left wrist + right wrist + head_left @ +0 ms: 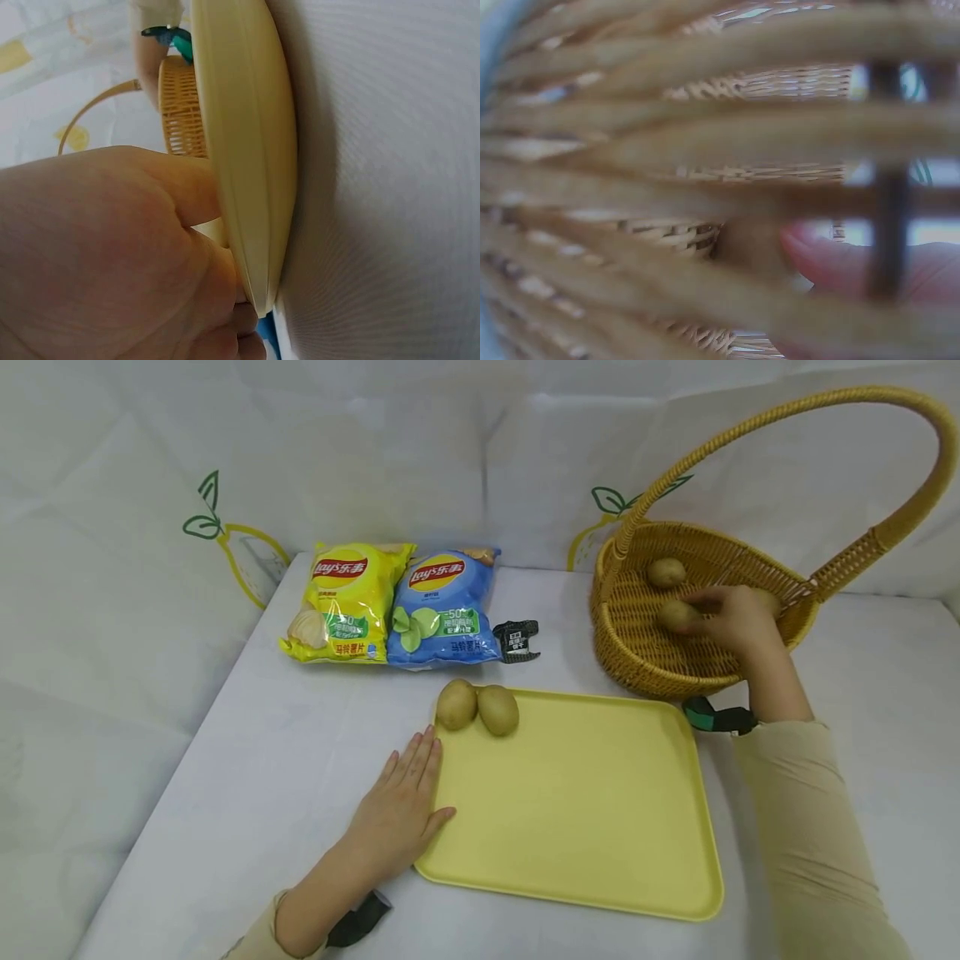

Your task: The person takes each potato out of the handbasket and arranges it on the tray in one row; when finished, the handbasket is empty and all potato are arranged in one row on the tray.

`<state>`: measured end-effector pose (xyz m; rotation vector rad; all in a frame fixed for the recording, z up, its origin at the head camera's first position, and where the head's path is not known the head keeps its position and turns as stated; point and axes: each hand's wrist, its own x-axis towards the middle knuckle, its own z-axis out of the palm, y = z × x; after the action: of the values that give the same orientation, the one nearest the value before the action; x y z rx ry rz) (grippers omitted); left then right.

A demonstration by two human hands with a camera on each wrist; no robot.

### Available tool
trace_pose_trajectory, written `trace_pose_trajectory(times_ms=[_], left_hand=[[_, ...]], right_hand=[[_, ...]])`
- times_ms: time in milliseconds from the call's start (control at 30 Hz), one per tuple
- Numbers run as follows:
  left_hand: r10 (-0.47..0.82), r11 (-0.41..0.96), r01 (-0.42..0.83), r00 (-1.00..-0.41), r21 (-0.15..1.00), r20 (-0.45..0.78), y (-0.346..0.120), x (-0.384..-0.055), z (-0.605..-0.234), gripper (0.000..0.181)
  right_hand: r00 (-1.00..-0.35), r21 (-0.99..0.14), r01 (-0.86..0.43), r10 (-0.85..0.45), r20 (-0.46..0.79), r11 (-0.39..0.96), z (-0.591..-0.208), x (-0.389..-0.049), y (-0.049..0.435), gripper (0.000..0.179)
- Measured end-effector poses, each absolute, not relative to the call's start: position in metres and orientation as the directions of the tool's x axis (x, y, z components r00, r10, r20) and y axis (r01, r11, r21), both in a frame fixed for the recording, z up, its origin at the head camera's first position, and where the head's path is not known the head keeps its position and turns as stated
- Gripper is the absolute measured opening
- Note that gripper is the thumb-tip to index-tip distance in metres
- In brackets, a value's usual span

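Note:
In the head view, my right hand (pixel 742 622) reaches into the wicker basket (pixel 637 656) and pinches a brown kiwi (pixel 675 617) between thumb and fingers. Another kiwi (pixel 666 572) lies behind it, and a third (pixel 768 602) shows partly past the hand. Woven strands block most of the right wrist view; the thumb (pixel 832 262) shows through them against a blurred brown kiwi (pixel 754 247). My left hand (pixel 393 818) rests along the left edge of the yellow tray (pixel 577 810), fingers straight, thumb over the rim. Two kiwis (pixel 457 705) (pixel 498 710) sit side by side in the tray's far left corner.
Behind the tray lie a yellow chip bag (pixel 345 602) and a blue chip bag (pixel 444 610), with a small black packet (pixel 516 641) beside them. The basket's tall handle (pixel 795 410) arches over its opening. White cloth (pixel 247 760) covers the table.

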<state>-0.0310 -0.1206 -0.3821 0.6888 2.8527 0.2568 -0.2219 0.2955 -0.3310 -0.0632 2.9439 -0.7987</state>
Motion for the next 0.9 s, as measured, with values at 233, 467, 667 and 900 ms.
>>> trace_pose_trajectory(times_ms=[233, 467, 667, 900], left_hand=[[0.466, 0.876, 0.43, -0.87, 0.217, -0.159, -0.12, -0.031, -0.382, 0.074], [0.471, 0.875, 0.436, -0.868, 0.211, -0.16, -0.12, -0.031, -0.383, 0.074], [0.47, 0.875, 0.438, -0.871, 0.205, -0.146, -0.121, -0.031, -0.384, 0.074], [0.469, 0.876, 0.436, -0.871, 0.208, -0.147, -0.122, -0.032, -0.384, 0.074]], right_hand=[[-0.995, -0.541, -0.011, -0.061, -0.074, 0.841, -0.331, -0.219, 0.298, 0.051], [-0.987, -0.628, 0.034, -0.072, -0.143, 0.777, -0.333, -0.216, 0.297, 0.056], [-0.98, -0.67, 0.034, -0.106, -0.167, 0.742, -0.332, -0.217, 0.296, 0.061], [-0.981, -0.666, 0.017, -0.116, -0.155, 0.746, -0.326, -0.209, 0.293, 0.063]])
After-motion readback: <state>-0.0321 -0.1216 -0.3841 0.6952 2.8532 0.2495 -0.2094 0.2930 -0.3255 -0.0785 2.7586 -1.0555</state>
